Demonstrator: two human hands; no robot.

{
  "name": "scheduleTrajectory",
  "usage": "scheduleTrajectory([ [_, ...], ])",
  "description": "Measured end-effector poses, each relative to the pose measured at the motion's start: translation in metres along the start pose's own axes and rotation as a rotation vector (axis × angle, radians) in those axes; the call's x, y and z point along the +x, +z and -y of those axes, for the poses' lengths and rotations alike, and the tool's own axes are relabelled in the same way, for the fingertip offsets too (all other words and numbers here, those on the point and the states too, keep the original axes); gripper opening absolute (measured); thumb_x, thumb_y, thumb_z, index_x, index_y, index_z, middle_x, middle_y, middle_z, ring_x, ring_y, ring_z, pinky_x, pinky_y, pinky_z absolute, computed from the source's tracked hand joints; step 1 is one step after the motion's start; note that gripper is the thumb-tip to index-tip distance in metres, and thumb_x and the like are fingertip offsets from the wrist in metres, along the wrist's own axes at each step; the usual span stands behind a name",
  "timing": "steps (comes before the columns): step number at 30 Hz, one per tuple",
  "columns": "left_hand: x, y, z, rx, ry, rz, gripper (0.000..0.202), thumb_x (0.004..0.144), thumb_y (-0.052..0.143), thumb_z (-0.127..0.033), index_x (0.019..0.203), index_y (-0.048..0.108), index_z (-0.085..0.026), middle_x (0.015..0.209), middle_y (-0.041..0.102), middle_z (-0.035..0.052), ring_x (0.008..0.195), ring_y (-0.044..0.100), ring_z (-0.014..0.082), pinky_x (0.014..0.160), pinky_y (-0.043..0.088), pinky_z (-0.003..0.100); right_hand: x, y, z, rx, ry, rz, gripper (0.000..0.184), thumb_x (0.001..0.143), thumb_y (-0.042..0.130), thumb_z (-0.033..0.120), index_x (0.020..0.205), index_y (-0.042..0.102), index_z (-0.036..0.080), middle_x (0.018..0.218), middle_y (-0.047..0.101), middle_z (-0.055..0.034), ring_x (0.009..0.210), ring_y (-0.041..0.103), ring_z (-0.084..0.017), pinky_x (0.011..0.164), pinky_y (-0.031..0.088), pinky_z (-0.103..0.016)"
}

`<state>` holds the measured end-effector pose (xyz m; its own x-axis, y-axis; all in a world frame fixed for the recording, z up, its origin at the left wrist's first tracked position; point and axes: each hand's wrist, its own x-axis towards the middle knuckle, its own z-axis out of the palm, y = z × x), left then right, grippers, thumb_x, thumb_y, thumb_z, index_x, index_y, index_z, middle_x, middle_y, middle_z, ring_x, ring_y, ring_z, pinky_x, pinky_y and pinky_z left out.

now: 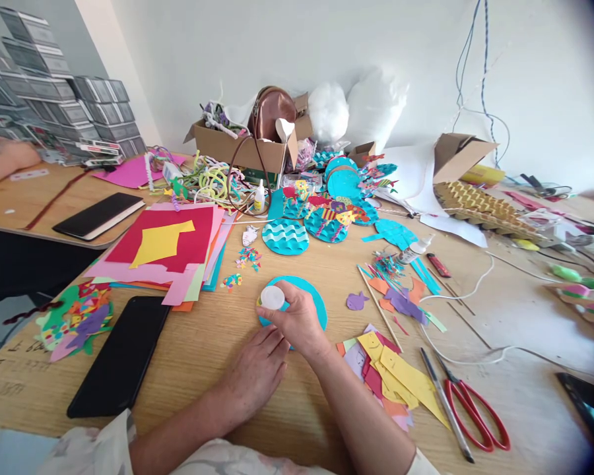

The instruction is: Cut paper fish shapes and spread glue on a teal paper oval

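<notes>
My right hand [297, 320] is closed around a small white glue bottle [272, 298], whose round base faces me. The bottle is held over a turquoise paper disc [314, 300] on the table, and its nozzle is hidden. My left hand [260, 366] lies at the near edge of the disc with its fingers stretched forward; their tips are partly covered by the right hand. Just beyond the disc are small piles of coloured paper bits [232, 282] and shiny confetti [249, 258]. A purple paper fish [357, 301] lies to the right.
Stacked coloured paper [123, 247] and a black phone [121, 356] lie left. Yellow cutouts [396, 376], a pen [445, 402] and red-handled scissors [475, 412] lie right. Decorated discs [286, 236], another glue bottle [259, 197] and a cardboard box [242, 150] stand behind. Another person's arm [7, 158] shows far left.
</notes>
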<state>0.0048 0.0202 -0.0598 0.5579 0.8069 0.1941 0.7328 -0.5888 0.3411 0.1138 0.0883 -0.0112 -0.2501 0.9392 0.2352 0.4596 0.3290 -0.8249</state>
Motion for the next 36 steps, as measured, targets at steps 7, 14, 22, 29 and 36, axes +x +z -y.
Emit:
scheduleTrajectory([
  [7,0.001,-0.002,-0.001,0.013,0.001,0.017,0.031,0.076,0.047,-0.006,0.105,0.054,-0.014,0.110,0.062,0.0098,0.107,0.054,0.0243,0.094,0.045,0.042,-0.002,0.001,-0.001,0.019,-0.008,0.008,0.018,0.070,0.061,0.027,0.061,0.048,0.020,0.060,0.049,0.0048,0.058,0.045,-0.011,0.054,0.033,-0.021],
  [14,0.002,-0.003,-0.001,0.015,0.007,0.029,0.032,0.076,0.049,-0.008,0.107,0.053,-0.012,0.111,0.062,0.0109,0.110,0.053,0.0252,0.096,0.043,0.043,-0.002,-0.003,0.000,0.027,0.031,0.073,0.019,0.066,0.067,0.025,0.065,0.049,0.020,0.063,0.049,0.0055,0.061,0.045,-0.011,0.055,0.033,-0.020],
  [22,-0.004,0.006,0.003,0.068,0.047,-0.087,0.034,0.080,0.048,-0.010,0.113,0.053,-0.012,0.117,0.060,0.0107,0.113,0.052,0.0238,0.095,0.045,0.040,-0.006,-0.005,-0.020,0.392,0.282,0.030,0.023,0.064,0.069,0.032,0.075,0.052,0.021,0.068,0.059,0.0027,0.063,0.054,-0.015,0.059,0.043,-0.025],
  [29,-0.003,-0.001,0.001,0.012,0.027,-0.053,0.034,0.081,0.049,-0.010,0.115,0.054,-0.014,0.119,0.060,0.0096,0.113,0.052,0.0234,0.098,0.043,0.041,-0.009,-0.009,-0.030,0.807,0.494,-0.073,0.034,0.053,0.078,0.032,0.078,0.059,0.018,0.074,0.068,-0.0012,0.069,0.062,-0.019,0.070,0.048,-0.031],
  [36,0.000,-0.005,-0.001,0.000,0.010,0.008,0.036,0.081,0.050,-0.011,0.116,0.054,-0.014,0.120,0.059,0.0091,0.114,0.051,0.0240,0.100,0.041,0.040,-0.005,-0.005,-0.044,0.862,0.570,-0.098,0.035,0.055,0.077,0.036,0.080,0.062,0.017,0.077,0.069,-0.0026,0.072,0.064,-0.019,0.069,0.049,-0.030],
])
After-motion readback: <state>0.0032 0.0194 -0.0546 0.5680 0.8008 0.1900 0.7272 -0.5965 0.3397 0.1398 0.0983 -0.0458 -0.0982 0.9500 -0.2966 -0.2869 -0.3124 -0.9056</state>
